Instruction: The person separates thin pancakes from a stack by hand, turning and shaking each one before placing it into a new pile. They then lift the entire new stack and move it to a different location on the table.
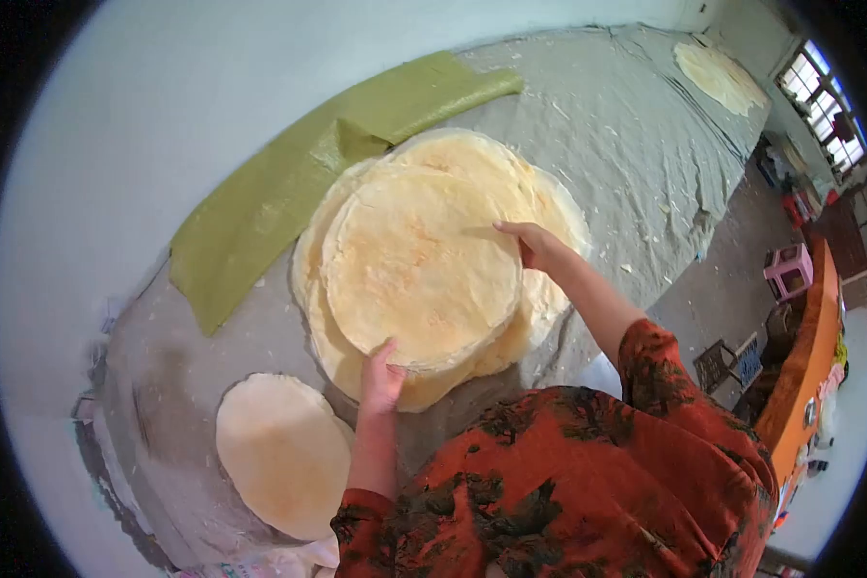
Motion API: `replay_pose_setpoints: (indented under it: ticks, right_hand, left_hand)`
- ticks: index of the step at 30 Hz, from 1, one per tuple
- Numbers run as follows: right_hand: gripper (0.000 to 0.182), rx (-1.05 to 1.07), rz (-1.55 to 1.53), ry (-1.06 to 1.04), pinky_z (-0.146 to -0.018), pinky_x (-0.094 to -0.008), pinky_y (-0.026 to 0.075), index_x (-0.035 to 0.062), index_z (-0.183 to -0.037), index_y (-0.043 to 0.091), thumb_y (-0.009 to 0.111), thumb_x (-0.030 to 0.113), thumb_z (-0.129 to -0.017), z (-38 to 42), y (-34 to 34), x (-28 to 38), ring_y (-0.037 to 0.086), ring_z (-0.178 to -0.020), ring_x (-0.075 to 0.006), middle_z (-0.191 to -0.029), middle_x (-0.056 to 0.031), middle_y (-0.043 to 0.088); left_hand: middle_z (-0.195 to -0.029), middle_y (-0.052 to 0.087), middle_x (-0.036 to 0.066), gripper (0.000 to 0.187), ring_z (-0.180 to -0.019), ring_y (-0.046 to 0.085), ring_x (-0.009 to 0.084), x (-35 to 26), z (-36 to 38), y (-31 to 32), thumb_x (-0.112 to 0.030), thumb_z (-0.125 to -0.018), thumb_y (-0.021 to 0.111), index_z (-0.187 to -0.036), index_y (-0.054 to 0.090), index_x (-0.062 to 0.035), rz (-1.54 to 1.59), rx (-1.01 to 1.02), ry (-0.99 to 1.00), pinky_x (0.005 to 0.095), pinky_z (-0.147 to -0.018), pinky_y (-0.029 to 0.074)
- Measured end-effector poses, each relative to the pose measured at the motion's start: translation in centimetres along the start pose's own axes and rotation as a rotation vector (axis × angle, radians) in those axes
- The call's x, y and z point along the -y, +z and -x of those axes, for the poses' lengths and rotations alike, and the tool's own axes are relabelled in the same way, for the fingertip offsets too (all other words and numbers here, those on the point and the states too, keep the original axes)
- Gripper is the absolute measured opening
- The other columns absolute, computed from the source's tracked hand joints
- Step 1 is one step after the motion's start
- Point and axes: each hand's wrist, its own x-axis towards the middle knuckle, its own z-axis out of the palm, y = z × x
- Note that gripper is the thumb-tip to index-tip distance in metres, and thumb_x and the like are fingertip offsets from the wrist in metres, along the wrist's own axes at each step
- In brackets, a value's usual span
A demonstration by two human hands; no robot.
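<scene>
A thin, round, pale yellow flatbread (pixel 419 260) lies over a broad stack of similar flatbreads (pixel 559 212). At its near edge my left hand (pixel 382 379) is closed, the thumb on top and the fingers hidden beneath. My right hand (pixel 538 248) grips the right edge the same way, thumb lying over the surface. Whether one sheet or several are between the fingers is hidden. To the lower left, a smaller stack of pale round flatbreads (pixel 284 453) rests on the grey cloth.
Grey sheeting (pixel 588 106) covers the wide work surface, dotted with crumbs. A folded olive-green mat (pixel 299 193) runs along the wall behind the stack. More flatbread (pixel 721 79) lies at the far right corner. A pink stool (pixel 788 272) and an orange-edged counter (pixel 795 361) stand to the right.
</scene>
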Motion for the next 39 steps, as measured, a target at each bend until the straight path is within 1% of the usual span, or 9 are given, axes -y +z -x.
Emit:
replay_pose_setpoints:
  ticks: [4, 13, 22, 25, 30, 33, 35, 37, 39]
  right_hand:
    - [0.042, -0.002, 0.023, 0.002, -0.074, -0.0362, 0.052, -0.0019, -0.111, 0.051, 0.068, 0.012, -0.075, 0.0, 1.0, 1.0, 0.061, -0.090, -0.0236, -0.104, -0.0156, 0.059]
    - [0.045, -0.228, -0.224, -0.182, -0.074, -0.0397, 0.051, -0.0053, -0.114, 0.046, 0.064, -0.002, -0.073, 7.6, 3.5, -8.2, 0.060, -0.087, -0.0256, -0.099, -0.0145, 0.060]
    - [0.057, 0.367, -0.439, -0.111, -0.097, -0.0397, 0.038, -0.0026, -0.125, 0.043, 0.049, 0.040, -0.088, 1.9, -2.9, -0.9, 0.050, -0.113, -0.0239, -0.123, -0.0163, 0.052]
    - [0.058, 0.531, -0.329, -0.009, -0.093, -0.0388, 0.042, -0.0023, -0.123, 0.045, 0.049, 0.044, -0.087, -0.4, -2.3, 1.3, 0.054, -0.108, -0.0223, -0.120, -0.0148, 0.054]
    - [0.058, 0.257, 0.120, -0.042, -0.086, -0.0344, 0.047, 0.0003, -0.118, 0.051, 0.054, 0.047, -0.084, -0.4, 2.0, 1.3, 0.059, -0.099, -0.0214, -0.111, -0.0118, 0.059]
    - [0.055, 0.230, 0.094, -0.014, -0.081, -0.0318, 0.049, -0.0007, -0.117, 0.052, 0.057, 0.043, -0.083, -1.7, 1.7, 1.5, 0.060, -0.095, -0.0209, -0.109, -0.0120, 0.059]
    - [0.060, 0.167, 0.323, -0.038, -0.086, -0.0319, 0.045, 0.0002, -0.120, 0.049, 0.061, 0.043, -0.080, -3.0, 1.7, 0.9, 0.057, -0.097, -0.0202, -0.112, -0.0119, 0.057]
    - [0.066, -0.081, 0.621, -0.430, -0.077, -0.0313, 0.047, -0.0042, -0.109, 0.055, 0.075, 0.041, -0.065, -1.4, 5.0, -0.8, 0.058, -0.088, -0.0203, -0.100, -0.0119, 0.060]
    - [0.060, -0.014, 0.460, -0.169, -0.073, -0.0298, 0.048, -0.0041, -0.105, 0.058, 0.072, 0.041, -0.069, -0.3, 4.5, 0.5, 0.059, -0.087, -0.0195, -0.098, -0.0115, 0.061]
  left_hand:
    - [-0.114, 0.054, 0.013, 0.039, -0.107, 0.053, 0.0262, 0.8, -1.1, -2.2, -0.008, -0.081, 0.057, -0.118, 0.047, -0.0002, -0.496, 0.054, 0.213, 0.0392, -0.090, 0.044]
    - [-0.124, 0.047, 0.011, 0.052, -0.112, 0.049, 0.0273, -0.3, 4.3, 3.2, -0.004, -0.082, 0.055, -0.129, 0.036, -0.0093, 0.412, 0.292, 0.122, 0.0430, -0.088, 0.047]
    - [-0.123, 0.047, 0.012, 0.056, -0.111, 0.050, 0.0284, -1.0, 1.5, -0.3, 0.006, -0.076, 0.052, -0.128, 0.035, -0.0083, -0.376, 0.178, 0.503, 0.0421, -0.090, 0.046]
    - [-0.121, 0.049, 0.012, 0.054, -0.113, 0.048, 0.0285, -4.4, 2.9, 0.3, -0.003, -0.078, 0.054, -0.129, 0.037, -0.0040, -0.286, 0.150, 0.300, 0.0410, -0.095, 0.040]
    - [-0.126, 0.046, 0.011, 0.051, -0.114, 0.047, 0.0283, -4.8, 2.3, -2.4, -0.032, -0.089, 0.045, -0.132, 0.034, -0.0061, -0.244, 0.142, 0.212, 0.0424, -0.095, 0.039]
    - [-0.130, 0.043, 0.011, 0.055, -0.117, 0.045, 0.0280, -2.6, 4.0, -0.4, -0.043, -0.091, 0.036, -0.132, 0.033, -0.0061, 0.276, 0.246, 0.214, 0.0420, -0.098, 0.036]
    - [-0.134, 0.039, 0.012, 0.058, -0.121, 0.041, 0.0274, -0.9, 2.9, -0.8, -0.046, -0.092, 0.033, -0.134, 0.030, -0.0058, 0.158, 0.139, 0.404, 0.0407, -0.101, 0.033]
    - [-0.135, 0.038, 0.012, 0.060, -0.122, 0.040, 0.0274, -1.0, 2.5, 0.9, -0.047, -0.092, 0.031, -0.134, 0.030, -0.0047, 0.092, -0.023, 0.411, 0.0410, -0.100, 0.034]
    - [-0.135, 0.037, 0.013, 0.061, -0.123, 0.039, 0.0273, -1.3, 2.0, 1.6, -0.048, -0.093, 0.029, -0.134, 0.029, -0.0036, 0.025, -0.187, 0.413, 0.0412, -0.099, 0.035]
